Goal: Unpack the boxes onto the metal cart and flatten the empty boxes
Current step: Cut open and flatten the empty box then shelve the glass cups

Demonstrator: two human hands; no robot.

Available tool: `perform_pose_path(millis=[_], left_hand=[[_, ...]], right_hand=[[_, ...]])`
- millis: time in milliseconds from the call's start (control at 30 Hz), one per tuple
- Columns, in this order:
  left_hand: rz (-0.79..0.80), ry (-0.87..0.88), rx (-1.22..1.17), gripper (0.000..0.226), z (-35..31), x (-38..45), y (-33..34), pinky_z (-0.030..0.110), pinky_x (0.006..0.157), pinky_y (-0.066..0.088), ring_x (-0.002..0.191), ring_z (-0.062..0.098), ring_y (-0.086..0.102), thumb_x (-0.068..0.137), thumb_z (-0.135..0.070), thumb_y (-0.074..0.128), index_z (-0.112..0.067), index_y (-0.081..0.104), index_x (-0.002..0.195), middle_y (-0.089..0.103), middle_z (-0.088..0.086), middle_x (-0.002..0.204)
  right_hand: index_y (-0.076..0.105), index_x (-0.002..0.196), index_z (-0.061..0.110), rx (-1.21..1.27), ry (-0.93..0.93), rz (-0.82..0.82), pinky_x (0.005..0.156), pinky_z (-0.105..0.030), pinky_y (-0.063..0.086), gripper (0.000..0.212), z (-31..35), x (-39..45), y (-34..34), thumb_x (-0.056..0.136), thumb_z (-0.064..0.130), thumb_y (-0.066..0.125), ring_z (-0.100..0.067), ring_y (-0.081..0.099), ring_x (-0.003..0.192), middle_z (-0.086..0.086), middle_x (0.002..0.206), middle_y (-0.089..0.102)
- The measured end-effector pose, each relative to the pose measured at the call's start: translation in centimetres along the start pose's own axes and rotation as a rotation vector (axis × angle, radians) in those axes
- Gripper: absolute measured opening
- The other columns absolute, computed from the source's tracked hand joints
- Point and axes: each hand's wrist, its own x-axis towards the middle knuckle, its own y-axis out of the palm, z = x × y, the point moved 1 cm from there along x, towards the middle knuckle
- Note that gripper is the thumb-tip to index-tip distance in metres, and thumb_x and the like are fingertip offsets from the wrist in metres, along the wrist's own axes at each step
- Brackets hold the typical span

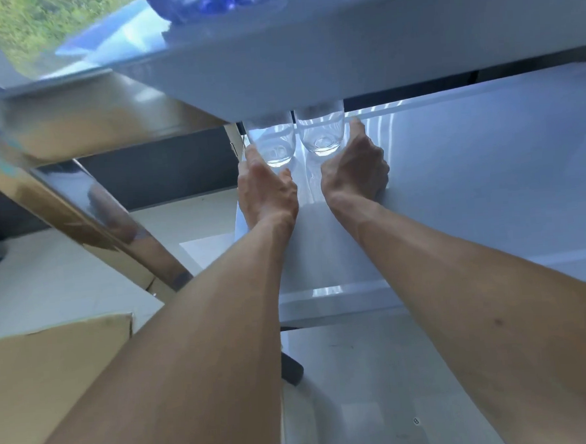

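Pale tiled floor below, and I'm reaching into the lower shelf of the shiny metal cart point(470, 176). Two clear glass tumblers point(320, 131) stand upright, side by side, just ahead. My left hand point(267, 189) fingers touch the left one; my right hand point(353, 170) fingers curl beside the right one, grip uncertain. Brown cardboard box point(54, 373) waits at my left.

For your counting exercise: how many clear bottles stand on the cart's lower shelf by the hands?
2. The left bottle stands at the left hand; the right bottle stands at the right hand. The upper shelf hides their tops and could hide more behind.
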Motion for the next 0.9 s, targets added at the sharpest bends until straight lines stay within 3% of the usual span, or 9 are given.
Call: perform_pose_path(millis=[167,333,433,567,633,700,767,900], left_hand=[[0.007,0.009,0.040,0.046,-0.1,-3.2,-2.6,0.031,0.093,0.039,0.118,0.029,0.053,0.092,-0.012,0.053,-0.010,0.046,0.138,0.059,0.013,0.128],[0.142,0.018,0.062,0.039,-0.2,-8.0,-5.5,0.028,0.087,0.041,0.115,0.028,0.058,0.093,-0.012,0.053,-0.012,0.055,0.132,0.063,0.010,0.127],[0.266,-0.010,0.046,0.031,-1.5,-10.9,-8.4,0.023,0.078,0.038,0.106,0.024,0.063,0.092,-0.012,0.054,-0.013,0.066,0.120,0.068,0.006,0.118],[0.293,0.054,0.117,0.021,-3.0,-13.5,-14.8,0.028,0.077,0.049,0.092,0.024,0.064,0.090,-0.011,0.054,-0.013,0.069,0.103,0.070,0.005,0.104],[0.433,-0.003,0.126,0.017,-3.2,-14.1,-18.4,0.031,0.072,0.054,0.081,0.023,0.066,0.090,-0.011,0.054,-0.011,0.069,0.096,0.071,0.005,0.094],[0.632,-0.168,-0.011,0.015,-3.2,-14.1,-22.7,0.031,0.062,0.060,0.063,0.020,0.069,0.092,-0.010,0.056,-0.003,0.068,0.098,0.073,0.008,0.087],[0.740,-0.289,-0.117,0.020,-3.5,-13.4,-27.2,0.020,0.042,0.048,0.046,0.015,0.062,0.095,-0.011,0.056,0.003,0.063,0.106,0.071,0.009,0.081],[0.822,-0.285,-0.079,0.016,-2.3,-10.9,-34.9,0.021,0.047,0.041,0.054,0.016,0.060,0.091,-0.013,0.057,-0.003,0.067,0.100,0.072,0.010,0.080]], right_hand=[[0.053,0.122,0.014,-0.060,-0.040,0.057,0.096,-0.038,0.041,0.043,-0.8,-1.1,-2.3,0.081,0.001,0.053,-0.036,0.061,0.105,-0.013,0.100,0.069],[0.056,0.124,0.005,-0.029,-0.117,0.133,0.087,-0.036,0.046,0.047,-1.6,-5.6,-5.9,0.078,-0.004,0.050,-0.037,0.059,0.108,-0.018,0.109,0.066],[0.057,0.124,0.005,-0.067,-0.170,0.200,0.086,-0.034,0.046,0.048,-1.1,-9.5,-9.2,0.078,-0.005,0.049,-0.035,0.057,0.110,-0.017,0.111,0.064],[0.058,0.123,0.003,-0.096,-0.108,0.350,0.087,-0.033,0.046,0.041,0.9,-14.6,-14.3,0.083,-0.004,0.052,-0.036,0.057,0.111,-0.018,0.115,0.064],[0.063,0.115,0.002,-0.095,-0.029,0.436,0.085,-0.032,0.047,0.033,1.9,-16.7,-16.6,0.084,-0.001,0.053,-0.037,0.060,0.108,-0.020,0.113,0.065],[0.066,0.108,0.002,-0.054,0.094,0.459,0.077,-0.028,0.046,0.027,3.4,-18.3,-18.8,0.083,0.002,0.055,-0.036,0.061,0.106,-0.019,0.111,0.066],[0.065,0.108,0.003,-0.029,0.160,0.437,0.071,-0.026,0.041,0.026,5.3,-19.6,-20.7,0.084,0.002,0.055,-0.036,0.062,0.105,-0.017,0.110,0.066],[0.063,0.096,0.003,-0.010,-0.094,0.466,0.069,-0.026,0.040,0.018,10.8,-21.4,-22.1,0.084,0.005,0.051,-0.035,0.061,0.096,-0.016,0.099,0.065]])
